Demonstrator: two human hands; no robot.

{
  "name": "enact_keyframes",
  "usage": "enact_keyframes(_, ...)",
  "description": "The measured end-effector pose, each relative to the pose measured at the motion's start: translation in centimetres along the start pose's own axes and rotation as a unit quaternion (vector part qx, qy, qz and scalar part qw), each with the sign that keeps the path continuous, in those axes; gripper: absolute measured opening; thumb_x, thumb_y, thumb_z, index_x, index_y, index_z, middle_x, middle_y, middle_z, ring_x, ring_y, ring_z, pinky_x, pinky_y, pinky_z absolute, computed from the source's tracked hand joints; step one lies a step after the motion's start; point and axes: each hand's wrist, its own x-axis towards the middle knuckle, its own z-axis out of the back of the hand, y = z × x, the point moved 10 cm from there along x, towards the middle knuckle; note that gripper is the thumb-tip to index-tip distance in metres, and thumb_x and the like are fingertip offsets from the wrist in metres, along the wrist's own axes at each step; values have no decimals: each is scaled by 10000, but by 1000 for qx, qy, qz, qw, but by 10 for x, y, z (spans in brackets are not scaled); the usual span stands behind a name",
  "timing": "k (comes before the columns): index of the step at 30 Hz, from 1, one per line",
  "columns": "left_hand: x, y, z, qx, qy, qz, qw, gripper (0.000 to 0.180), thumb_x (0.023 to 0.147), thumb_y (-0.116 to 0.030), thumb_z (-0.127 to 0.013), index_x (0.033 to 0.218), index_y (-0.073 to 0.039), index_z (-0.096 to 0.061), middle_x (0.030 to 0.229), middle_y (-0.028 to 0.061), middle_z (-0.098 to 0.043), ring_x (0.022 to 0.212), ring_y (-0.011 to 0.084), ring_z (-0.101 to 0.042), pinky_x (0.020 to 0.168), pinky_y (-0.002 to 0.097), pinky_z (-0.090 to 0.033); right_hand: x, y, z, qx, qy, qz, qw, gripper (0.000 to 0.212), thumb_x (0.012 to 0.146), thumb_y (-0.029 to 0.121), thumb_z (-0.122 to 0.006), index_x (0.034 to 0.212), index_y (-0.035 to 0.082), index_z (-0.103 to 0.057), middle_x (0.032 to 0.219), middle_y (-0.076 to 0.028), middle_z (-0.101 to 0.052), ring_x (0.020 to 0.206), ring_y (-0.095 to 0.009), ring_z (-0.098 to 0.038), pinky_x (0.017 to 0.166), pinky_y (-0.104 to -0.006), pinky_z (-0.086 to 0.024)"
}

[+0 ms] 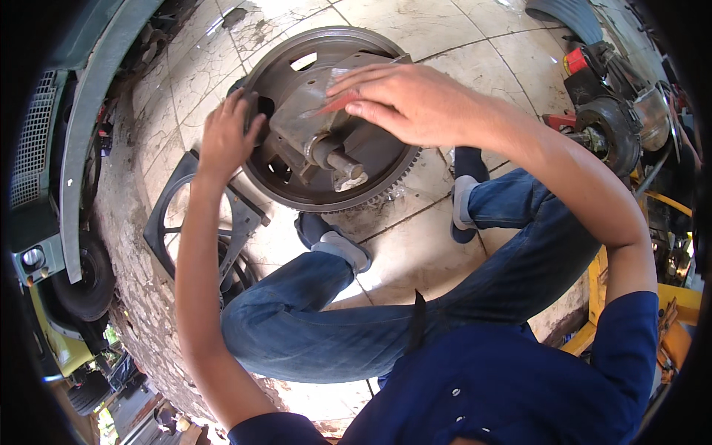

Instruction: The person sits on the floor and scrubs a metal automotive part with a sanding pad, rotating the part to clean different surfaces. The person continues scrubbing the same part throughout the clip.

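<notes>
Left hand (pixel 226 141): grip spread, beside metal wheel (pixel 315 202) | right hand (pixel 408 104): grip pinching red piece (pixel 338 103) | wheel on tiled floor (pixel 411 245)

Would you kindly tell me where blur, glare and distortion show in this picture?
Head view: motion blur softens the bare left hand; bright glare whitens patches of the cream square floor tiles; fisheye distortion apparently bows the long grey metal beam at left.

A: Left hand (pixel 228 137) — condition?
B: Fingers blurred; contact with the toothed metal wheel (pixel 382 163) cannot be determined.
A: Red object (pixel 340 103)?
B: Partly covered by the right hand (pixel 406 100) — type indeterminate.
A: Vehicle (pixel 33 141)?
B: Cut off at left.
</notes>
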Motion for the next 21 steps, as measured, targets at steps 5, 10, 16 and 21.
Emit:
enact_keyframes(5,-21,-22,-8,-27,-75,-13,997,320,910,-146,-671,1216,-64,-631,1297,148,-593,1342,405,-438,1089,480,-405,-14,-74,5,-80,97,-205,971,388,1067,341,-421,1275,118,-662,775,-88,-720,700,-234,-708,734,-396,-602)
enact_keyframes(10,-25,-11,-11,-69,-88,11,994,255,906,-139,-676,1151,-65,-671,1288,134,-602,1340,410,-438,1097,475,-399,-1,-19,-1,-51,55,-84,994,384,1062,325,-437,1169,62,-695,969,-134,-727,832,-278,-718,780,-426,-591)
enact_keyframes(16,-24,-9,-14,-65,-90,4,994,233,904,-183,-684,1115,-84,-691,1301,130,-602,1350,407,-431,1108,477,-392,-13,-69,-4,-42,77,-166,982,336,1053,292,-470,1293,148,-657,881,-179,-704,680,-268,-664,801,-428,-585)
enact_keyframes(21,-25,-5,-21,-59,-67,26,996,224,921,-225,-667,1098,-93,-705,1325,112,-587,1375,387,-411,1116,467,-399,-1,6,1,3,-16,23,1000,355,1048,328,-461,1282,150,-661,1061,-146,-722,938,-306,-695,910,-430,-552)
